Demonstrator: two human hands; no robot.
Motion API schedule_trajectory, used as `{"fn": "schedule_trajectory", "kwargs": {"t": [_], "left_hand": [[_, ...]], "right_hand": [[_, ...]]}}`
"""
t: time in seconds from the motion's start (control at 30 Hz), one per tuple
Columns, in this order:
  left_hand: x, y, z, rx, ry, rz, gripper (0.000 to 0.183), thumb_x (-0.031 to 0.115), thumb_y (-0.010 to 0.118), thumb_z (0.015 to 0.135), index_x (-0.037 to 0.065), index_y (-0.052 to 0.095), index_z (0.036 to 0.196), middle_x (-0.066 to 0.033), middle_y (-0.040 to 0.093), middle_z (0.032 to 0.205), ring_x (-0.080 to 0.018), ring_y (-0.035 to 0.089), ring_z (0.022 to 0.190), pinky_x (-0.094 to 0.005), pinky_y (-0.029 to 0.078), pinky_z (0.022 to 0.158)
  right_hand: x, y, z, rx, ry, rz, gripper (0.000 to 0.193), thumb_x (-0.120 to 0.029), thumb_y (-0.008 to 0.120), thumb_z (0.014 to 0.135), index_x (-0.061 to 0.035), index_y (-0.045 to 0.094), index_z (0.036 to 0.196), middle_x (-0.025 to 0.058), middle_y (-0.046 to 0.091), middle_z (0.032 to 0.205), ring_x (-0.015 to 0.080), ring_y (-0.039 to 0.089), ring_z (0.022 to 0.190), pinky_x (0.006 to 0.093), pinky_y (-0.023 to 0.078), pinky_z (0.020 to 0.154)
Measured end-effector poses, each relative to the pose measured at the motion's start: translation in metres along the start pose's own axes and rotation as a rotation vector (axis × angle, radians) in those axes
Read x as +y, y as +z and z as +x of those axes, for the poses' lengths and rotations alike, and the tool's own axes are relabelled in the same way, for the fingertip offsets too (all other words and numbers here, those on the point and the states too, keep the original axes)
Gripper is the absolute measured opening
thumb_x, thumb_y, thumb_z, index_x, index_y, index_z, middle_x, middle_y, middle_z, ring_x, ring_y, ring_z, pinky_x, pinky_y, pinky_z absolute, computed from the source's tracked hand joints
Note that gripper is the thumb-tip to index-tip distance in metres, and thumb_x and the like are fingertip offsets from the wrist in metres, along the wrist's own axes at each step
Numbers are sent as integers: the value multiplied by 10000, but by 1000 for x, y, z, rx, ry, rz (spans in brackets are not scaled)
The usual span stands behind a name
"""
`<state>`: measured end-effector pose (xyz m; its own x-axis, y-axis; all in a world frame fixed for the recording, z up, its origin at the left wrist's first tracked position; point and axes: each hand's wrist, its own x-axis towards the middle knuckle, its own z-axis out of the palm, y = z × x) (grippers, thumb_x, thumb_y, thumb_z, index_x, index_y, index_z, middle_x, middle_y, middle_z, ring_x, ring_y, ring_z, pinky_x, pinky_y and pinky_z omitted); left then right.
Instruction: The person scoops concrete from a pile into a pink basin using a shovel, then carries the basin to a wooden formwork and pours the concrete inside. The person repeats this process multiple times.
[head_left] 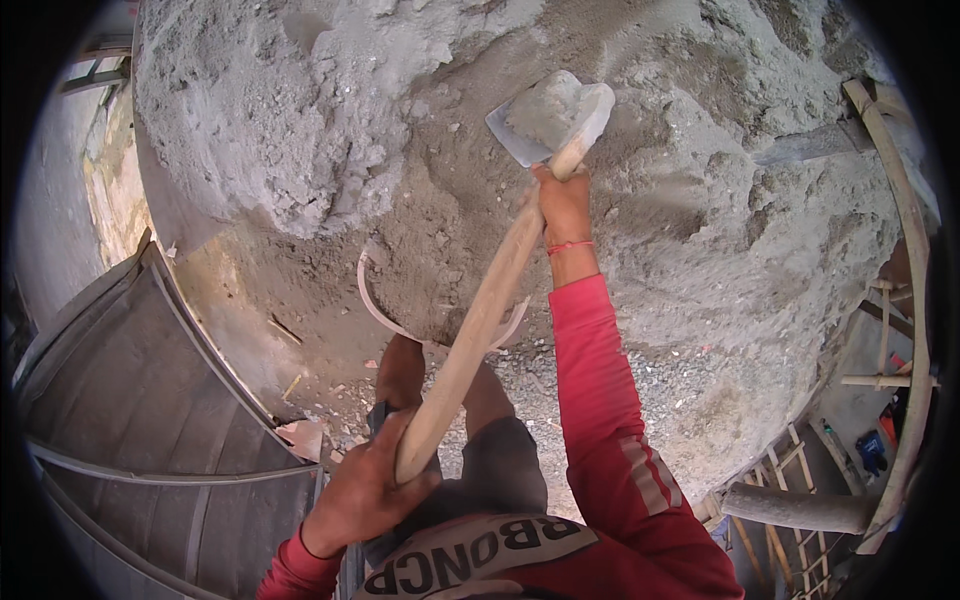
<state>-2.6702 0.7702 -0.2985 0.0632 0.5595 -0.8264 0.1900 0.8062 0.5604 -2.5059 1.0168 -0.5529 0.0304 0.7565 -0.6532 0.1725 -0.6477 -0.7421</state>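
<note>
Hoe (500, 270) looks blade-heavy, stiff wooden handle; its loaded blade is up over the sand-cement pile (330, 120). Right hand (563, 205) clamped near the blade, left hand (365, 490) wrapped round the handle end.

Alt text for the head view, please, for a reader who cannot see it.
Seen from above, a person grips a wooden-handled hoe, right hand near the laden blade, left hand at the handle's end, over a grey sand pile. A metal pan lies half buried below.
</note>
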Motion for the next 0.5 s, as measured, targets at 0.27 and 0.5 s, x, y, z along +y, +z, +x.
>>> {"fn": "schedule_trajectory", "kwargs": {"t": [0.27, 0.5], "left_hand": [[-14, -28, 13, -16, 25, 282, 686, 56, 795, 742, 18, 491, 1356, -182, 675, 902, -321, 671, 758, -371, 523, 718], [-12, -22, 21, 76, -30, -457, 1129, 740, 699, 706, -121, 392, 1370, -167, 652, 958, -143, 622, 619, -234, 480, 483]], "right_hand": [[91, -10, -2, 113, 61, 48, 532, -270, 564, 993, 39, 392, 1391, 196, 604, 1159, 234, 679, 878, 419, 562, 764], [130, -84, -67, 117, 218, 411, 502, -431, 473, 1031, -42, 511, 1347, 141, 639, 1117, 191, 664, 847, 307, 546, 711]]}}
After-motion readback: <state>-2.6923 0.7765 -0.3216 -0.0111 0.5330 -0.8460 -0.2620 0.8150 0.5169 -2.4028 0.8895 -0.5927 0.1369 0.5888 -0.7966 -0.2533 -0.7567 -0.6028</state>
